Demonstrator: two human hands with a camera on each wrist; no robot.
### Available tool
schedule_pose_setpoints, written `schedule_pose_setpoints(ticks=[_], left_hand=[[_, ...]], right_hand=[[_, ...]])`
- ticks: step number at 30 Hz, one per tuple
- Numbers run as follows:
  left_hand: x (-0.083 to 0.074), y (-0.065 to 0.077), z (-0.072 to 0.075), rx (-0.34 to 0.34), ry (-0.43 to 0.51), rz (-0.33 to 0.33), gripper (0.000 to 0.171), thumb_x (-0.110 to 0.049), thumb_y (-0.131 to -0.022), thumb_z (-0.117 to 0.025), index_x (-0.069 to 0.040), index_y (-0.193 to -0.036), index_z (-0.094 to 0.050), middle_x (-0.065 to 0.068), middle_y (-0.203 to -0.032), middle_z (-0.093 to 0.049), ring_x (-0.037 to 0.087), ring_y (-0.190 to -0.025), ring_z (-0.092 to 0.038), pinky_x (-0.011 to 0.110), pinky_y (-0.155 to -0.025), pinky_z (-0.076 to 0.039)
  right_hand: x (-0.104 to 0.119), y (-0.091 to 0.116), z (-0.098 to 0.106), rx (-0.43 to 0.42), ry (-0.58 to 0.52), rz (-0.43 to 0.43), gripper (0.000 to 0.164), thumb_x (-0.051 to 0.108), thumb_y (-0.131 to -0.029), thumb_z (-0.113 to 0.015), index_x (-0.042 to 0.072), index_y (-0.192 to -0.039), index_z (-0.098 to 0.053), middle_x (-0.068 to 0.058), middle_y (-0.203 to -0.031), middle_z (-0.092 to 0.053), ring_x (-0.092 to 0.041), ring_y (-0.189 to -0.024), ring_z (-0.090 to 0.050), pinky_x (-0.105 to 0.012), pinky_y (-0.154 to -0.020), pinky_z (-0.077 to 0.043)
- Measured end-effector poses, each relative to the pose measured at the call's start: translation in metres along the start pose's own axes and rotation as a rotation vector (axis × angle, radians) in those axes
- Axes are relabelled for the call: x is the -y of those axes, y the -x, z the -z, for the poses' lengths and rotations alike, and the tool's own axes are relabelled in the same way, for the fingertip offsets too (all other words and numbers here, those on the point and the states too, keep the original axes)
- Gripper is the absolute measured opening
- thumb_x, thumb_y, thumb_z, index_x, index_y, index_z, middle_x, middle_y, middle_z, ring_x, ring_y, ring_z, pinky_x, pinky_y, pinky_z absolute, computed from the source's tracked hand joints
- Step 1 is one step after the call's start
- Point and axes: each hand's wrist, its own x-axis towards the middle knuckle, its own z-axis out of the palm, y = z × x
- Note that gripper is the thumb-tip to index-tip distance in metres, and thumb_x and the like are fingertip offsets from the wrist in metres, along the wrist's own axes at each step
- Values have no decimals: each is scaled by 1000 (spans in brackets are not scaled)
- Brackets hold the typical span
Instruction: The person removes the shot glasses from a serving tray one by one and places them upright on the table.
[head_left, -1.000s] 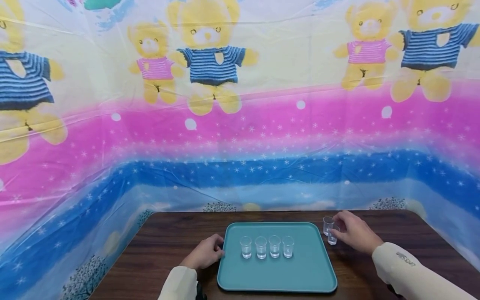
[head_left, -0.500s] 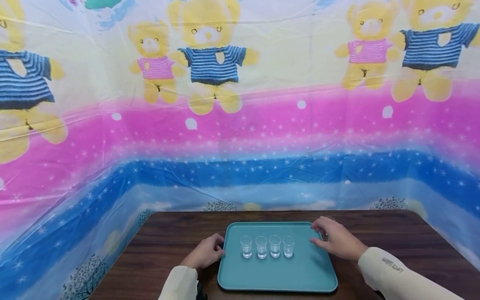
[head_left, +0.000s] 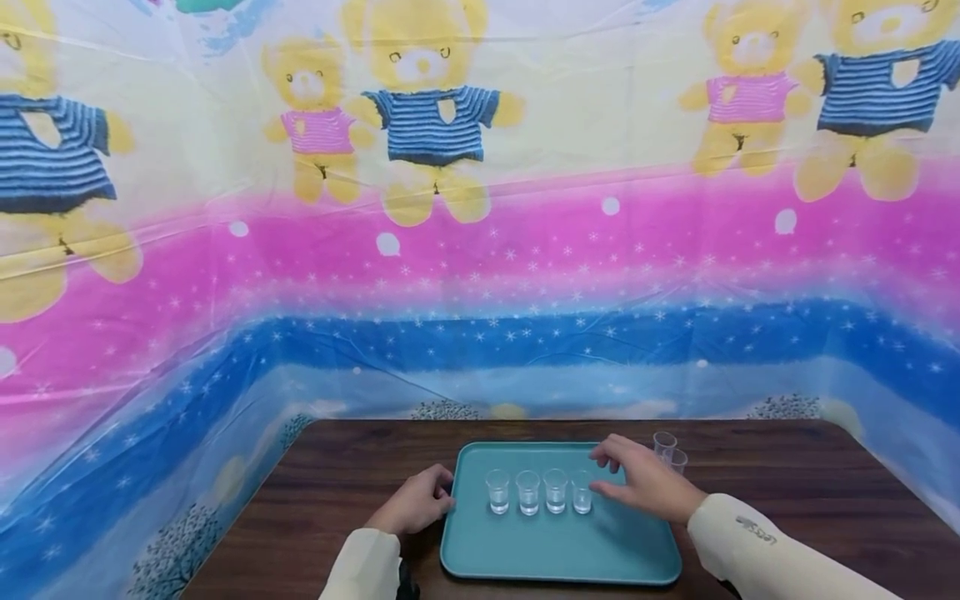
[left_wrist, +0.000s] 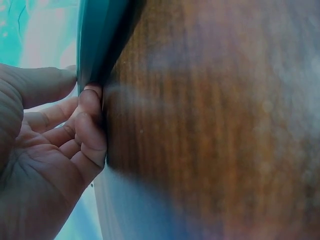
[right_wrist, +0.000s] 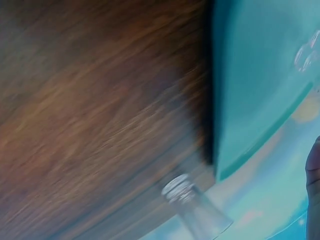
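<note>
A teal tray (head_left: 555, 554) carries a row of several clear shot glasses (head_left: 528, 492), all upright. My left hand (head_left: 416, 502) is at the tray's left side; in the left wrist view its thumb and curled fingers (left_wrist: 90, 135) hold the rim. Over the right part of the tray is my right hand (head_left: 651, 485), thumb and fingers spread apart. Its thumb tip is close to the rightmost shot glass (head_left: 582, 493); whether they touch I cannot tell. Only a sliver of that hand (right_wrist: 314, 190) shows in the right wrist view.
Two more shot glasses (head_left: 664, 444) stand on the dark wooden table (head_left: 787, 500) right of the tray, partly behind my right hand. One shot glass (right_wrist: 197, 210) appears blurred in the right wrist view. A bear-patterned cloth (head_left: 480, 342) hangs around the table's far side.
My right hand has let go of a shot glass beside the tray and moved left to the rightmost glass of the row. My left hand has stayed at the rim.
</note>
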Motion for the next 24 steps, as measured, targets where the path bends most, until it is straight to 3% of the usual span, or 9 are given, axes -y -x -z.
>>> schedule_pose_setpoints(ticks=[14,24], left_hand=[[-1,1,-1,-9,2,-15,28,-7,-92,-61,0,-118,-53,6,-82,-53,19,-70,-51,36,-62,-42],[-1,3,1,-10,18,-28,29,-7,-92,-60,0,-120,-52,7,-83,-54,19,-70,-52,35,-61,-43]], right_hand=[[17,-8,-7,101,28,-1,27,21,-86,-71,10,-109,-63,1,-97,-54,-11,-81,-52,-30,-67,-47],[12,-3,2,48,60,10,25,19,-84,-74,12,-105,-63,3,-94,-53,-9,-80,-52,-28,-67,-47]])
